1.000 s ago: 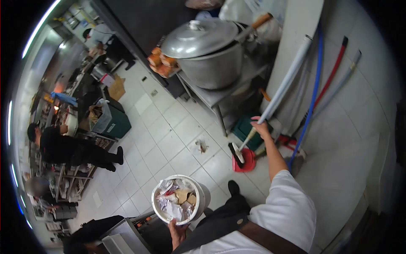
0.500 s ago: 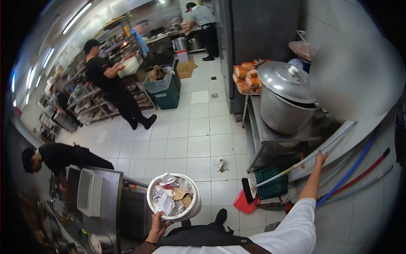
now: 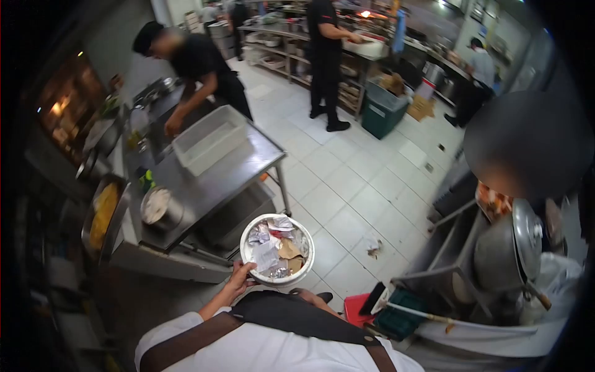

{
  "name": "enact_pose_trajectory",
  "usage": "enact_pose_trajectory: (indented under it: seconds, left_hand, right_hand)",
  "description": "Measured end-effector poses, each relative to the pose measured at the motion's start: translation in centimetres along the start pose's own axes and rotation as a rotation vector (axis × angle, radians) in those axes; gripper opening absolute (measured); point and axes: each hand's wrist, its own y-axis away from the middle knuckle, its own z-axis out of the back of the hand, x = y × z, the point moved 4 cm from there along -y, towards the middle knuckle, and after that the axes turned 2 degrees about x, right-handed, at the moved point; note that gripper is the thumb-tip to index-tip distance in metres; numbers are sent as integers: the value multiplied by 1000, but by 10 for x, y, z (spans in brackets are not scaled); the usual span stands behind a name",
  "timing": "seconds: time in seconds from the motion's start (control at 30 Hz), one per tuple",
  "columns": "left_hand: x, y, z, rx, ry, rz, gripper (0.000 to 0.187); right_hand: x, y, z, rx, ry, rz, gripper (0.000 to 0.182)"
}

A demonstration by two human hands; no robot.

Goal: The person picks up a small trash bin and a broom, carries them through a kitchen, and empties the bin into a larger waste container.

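My left hand (image 3: 238, 279) is closed on the rim of a round white bucket (image 3: 290, 281), thumb over the edge. Crumpled paper, brown cardboard scraps and foil-like wrappers (image 3: 277, 249) fill the bucket. My right hand (image 3: 312, 300) is low in front of my dark apron (image 3: 273, 310), just below the bucket; its fingers are blurred and partly hidden. To the right, a broom (image 3: 414, 311) with a pale handle leans with its dark bristles by a red dustpan (image 3: 356, 308) and a green bin (image 3: 400, 317).
A steel table (image 3: 251, 162) with a plastic tub (image 3: 211, 144) stands left, where a person in black (image 3: 198, 59) bends over. Scraps (image 3: 373, 248) lie on the tiled floor. A large lidded pot (image 3: 499, 248) is at right. Other people stand beyond, near a green bin (image 3: 383, 115).
My right hand has let go of the broom handle and come in beside the bucket. The view has swung left. My left hand keeps its hold on the bucket.
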Motion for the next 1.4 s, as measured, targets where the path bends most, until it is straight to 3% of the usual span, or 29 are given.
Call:
enact_pose_trajectory:
  seconds: [0.03,0.07,0.17,0.27,0.3,0.37,0.4,0.43,0.47,0.5,0.53,0.57,0.6,0.63,0.67,0.7,0.73,0.8,0.83,0.87,0.9,0.97,1.0,1.03,1.1,1.17,1.23,1.33,1.4]
  left_hand:
    - [4,15,18,-20,33,-26,69]
    - [9,22,43,-63,68,-47,69]
    - [28,53,105,-168,245,-92,72]
    - [47,81,160,-243,353,-185,74]
    - [52,87,181,-246,358,-186,74]
    - [64,107,228,-337,370,-175,73]
    - [71,118,248,-406,332,-131,72]
    - [77,128,265,-473,299,-82,71]
    - [92,142,274,-505,331,-95,71]
    - [106,152,289,-537,364,-108,71]
    - [120,163,315,-621,442,-131,71]
    - [140,168,333,-627,391,-76,72]
    - [157,177,340,-617,342,-15,72]
    - [173,194,347,-684,434,-26,72]
    - [172,224,361,-707,447,-40,74]
    - [174,256,370,-731,459,-53,75]
    - [186,282,371,-773,516,-51,75]
    - [211,306,385,-838,560,-75,74]
    - [212,313,386,-869,591,-79,74]
    - [201,324,391,-939,655,-105,73]
    - [193,335,393,-1009,719,-130,72]
    - [231,343,402,-1028,813,-216,72]
    - [239,346,416,-1042,870,-298,73]
    - [223,349,422,-1055,861,-317,73]
    - [206,373,424,-1259,970,-224,75]
    - [194,390,443,-1355,988,-268,70]
    - [209,404,467,-1386,1134,-445,62]
    - [191,435,496,-1391,1106,-557,60]
    - [195,446,536,-1443,1097,-592,53]
  right_hand:
    - [19,-17,-20,147,78,192,39]
    - [37,-27,-27,147,82,194,39]
    - [92,-34,-10,157,56,-73,34]
    - [37,-51,35,36,311,-140,28]
    - [-27,-72,47,15,608,-200,34]
    - [-59,-67,71,8,794,-710,20]
    - [-108,-79,68,-38,691,-852,18]
    - [-96,-69,53,-189,879,-562,18]
    - [-93,-63,56,301,1220,-480,19]
    - [-131,-73,48,46,547,-919,20]
    - [-67,-62,16,-208,230,-926,19]
    - [-88,-81,-12,-130,87,-822,18]
    - [-38,-80,-42,107,-16,-532,28]
    - [5,-83,-76,-64,118,-641,20]
    - [34,-81,-123,12,229,-671,28]
    - [62,-101,-171,240,622,-283,40]
    - [80,-108,-197,428,721,-45,40]
    - [125,-134,-244,562,792,-74,39]
    - [132,-157,-255,663,615,-27,36]
    - [157,-178,-266,665,646,-128,32]
    - [174,-194,-268,808,312,-179,31]
    - [216,-213,-272,852,136,-152,31]
    - [190,-247,-282,779,488,168,32]
    - [203,-259,-281,753,399,-104,33]
    - [220,-263,-280,663,538,-269,31]
    - [161,-316,-277,811,692,583,17]
    - [129,-332,-268,796,722,-252,19]
    - [59,-364,-267,982,869,3,27]
    - [52,-398,-265,956,809,40,27]
